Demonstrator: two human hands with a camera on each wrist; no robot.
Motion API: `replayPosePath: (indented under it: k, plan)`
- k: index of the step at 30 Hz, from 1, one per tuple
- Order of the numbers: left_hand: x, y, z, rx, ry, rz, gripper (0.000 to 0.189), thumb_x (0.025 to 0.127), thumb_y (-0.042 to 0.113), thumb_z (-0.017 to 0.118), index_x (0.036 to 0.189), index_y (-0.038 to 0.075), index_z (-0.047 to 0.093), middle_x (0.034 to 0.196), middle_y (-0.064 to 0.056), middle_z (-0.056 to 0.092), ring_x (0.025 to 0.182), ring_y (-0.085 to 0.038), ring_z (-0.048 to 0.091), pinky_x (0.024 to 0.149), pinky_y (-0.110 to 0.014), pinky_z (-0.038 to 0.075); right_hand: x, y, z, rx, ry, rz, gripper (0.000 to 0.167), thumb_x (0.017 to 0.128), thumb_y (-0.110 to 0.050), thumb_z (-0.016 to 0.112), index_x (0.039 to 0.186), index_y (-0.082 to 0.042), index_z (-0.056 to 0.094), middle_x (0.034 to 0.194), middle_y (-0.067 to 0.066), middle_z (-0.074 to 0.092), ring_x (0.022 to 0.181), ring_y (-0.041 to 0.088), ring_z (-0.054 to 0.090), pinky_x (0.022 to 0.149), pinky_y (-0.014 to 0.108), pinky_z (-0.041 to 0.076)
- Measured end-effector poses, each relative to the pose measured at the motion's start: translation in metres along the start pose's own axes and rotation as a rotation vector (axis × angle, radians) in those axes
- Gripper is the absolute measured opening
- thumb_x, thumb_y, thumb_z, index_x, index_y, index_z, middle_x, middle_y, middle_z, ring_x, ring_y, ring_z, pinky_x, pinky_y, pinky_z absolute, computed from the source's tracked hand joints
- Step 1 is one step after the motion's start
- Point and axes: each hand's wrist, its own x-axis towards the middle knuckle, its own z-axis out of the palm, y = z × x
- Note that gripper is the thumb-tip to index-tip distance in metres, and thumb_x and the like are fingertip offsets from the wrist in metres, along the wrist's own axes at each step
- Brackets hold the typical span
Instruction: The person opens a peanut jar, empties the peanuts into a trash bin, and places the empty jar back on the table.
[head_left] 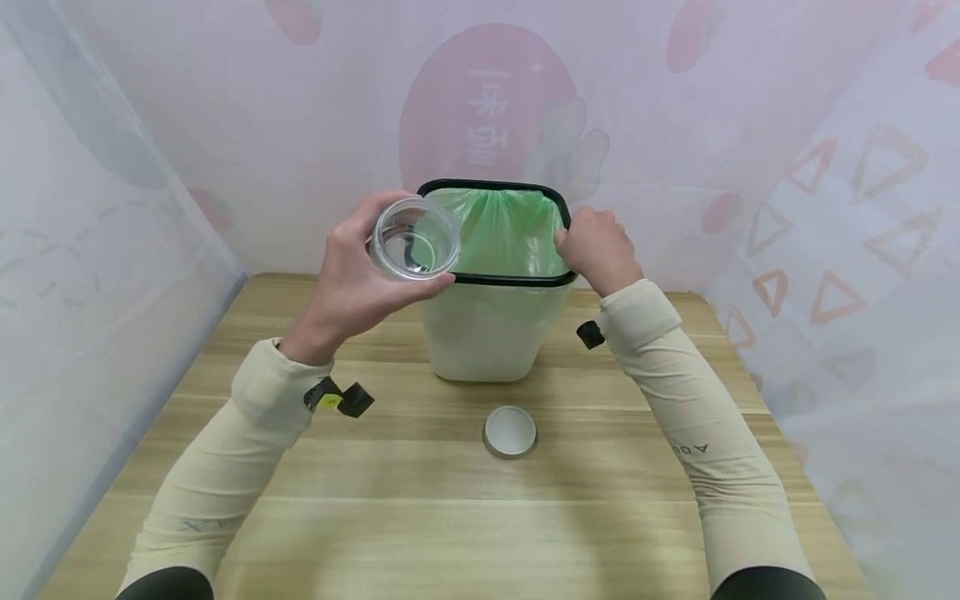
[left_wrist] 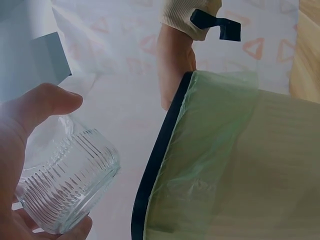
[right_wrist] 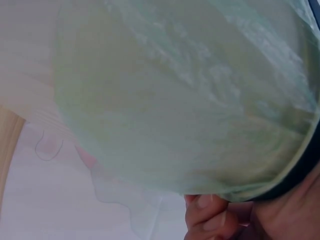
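My left hand [head_left: 348,271] grips a clear ribbed glass jar [left_wrist: 70,175], its fingers and thumb around the sides. The jar is tilted, its round mouth facing the head camera, and overlaps the bin's left rim in that view. A pale trash bin [head_left: 480,342] stands upright on the table, with a black rim [head_left: 517,281] and a thin green liner bag [head_left: 510,233] inside, folded over the edge. At the bin's right side my right hand [head_left: 600,246] holds the rim, fingers curled beneath the bag's edge in the right wrist view.
A round whitish lid [head_left: 510,431] lies on the wooden table [head_left: 375,517] in front of the bin. Printed pale curtains [head_left: 300,125] hang behind the table and along both sides.
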Motion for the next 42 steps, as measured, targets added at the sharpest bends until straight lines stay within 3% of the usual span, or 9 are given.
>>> replayPosePath:
  k: [12, 20, 29, 35, 42]
  plan:
    - [-0.018, -0.003, 0.005, -0.056, -0.021, -0.061, 0.075, 0.068, 0.010, 0.099, 0.135, 0.011, 0.064, 0.125, -0.007, 0.072, 0.116, -0.020, 0.068, 0.099, -0.033, 0.059, -0.002, 0.000, 0.001, 0.001, 0.002, 0.004, 0.027, 0.106, -0.029, 0.044, 0.096, -0.006, 0.053, 0.094, 0.015, 0.059, 0.081, 0.032, 0.058, 0.060, 0.039, 0.048]
    - [-0.033, -0.007, 0.004, -0.092, -0.030, -0.109, 0.074, 0.068, 0.008, 0.098, 0.134, 0.012, 0.064, 0.125, -0.006, 0.072, 0.117, -0.019, 0.069, 0.102, -0.030, 0.058, -0.003, -0.002, 0.001, -0.002, -0.003, 0.005, 0.027, 0.106, -0.030, 0.044, 0.096, -0.006, 0.053, 0.095, 0.016, 0.059, 0.082, 0.032, 0.058, 0.060, 0.039, 0.048]
    - [-0.050, -0.006, 0.004, -0.103, -0.029, -0.120, 0.077, 0.066, 0.005, 0.099, 0.135, 0.011, 0.063, 0.124, -0.006, 0.072, 0.116, -0.019, 0.068, 0.100, -0.024, 0.057, -0.004, -0.003, 0.000, -0.002, -0.004, 0.004, 0.030, 0.106, -0.031, 0.043, 0.097, -0.005, 0.053, 0.096, 0.017, 0.060, 0.082, 0.033, 0.059, 0.059, 0.039, 0.048]
    - [-0.059, -0.002, 0.006, -0.147, -0.029, -0.129, 0.078, 0.066, 0.000, 0.097, 0.136, 0.010, 0.063, 0.123, -0.008, 0.072, 0.117, -0.021, 0.068, 0.103, -0.030, 0.058, -0.006, -0.001, -0.001, 0.001, -0.010, -0.002, 0.030, 0.107, -0.032, 0.043, 0.094, -0.006, 0.053, 0.092, 0.014, 0.058, 0.078, 0.031, 0.058, 0.058, 0.037, 0.047]
    - [-0.069, -0.003, 0.009, -0.142, -0.057, -0.145, 0.079, 0.066, 0.003, 0.098, 0.136, 0.012, 0.063, 0.123, -0.006, 0.071, 0.115, -0.021, 0.067, 0.099, -0.027, 0.057, -0.008, 0.001, -0.003, 0.003, -0.010, -0.007, 0.030, 0.107, -0.031, 0.043, 0.094, -0.006, 0.052, 0.089, 0.013, 0.055, 0.074, 0.030, 0.057, 0.058, 0.036, 0.047]
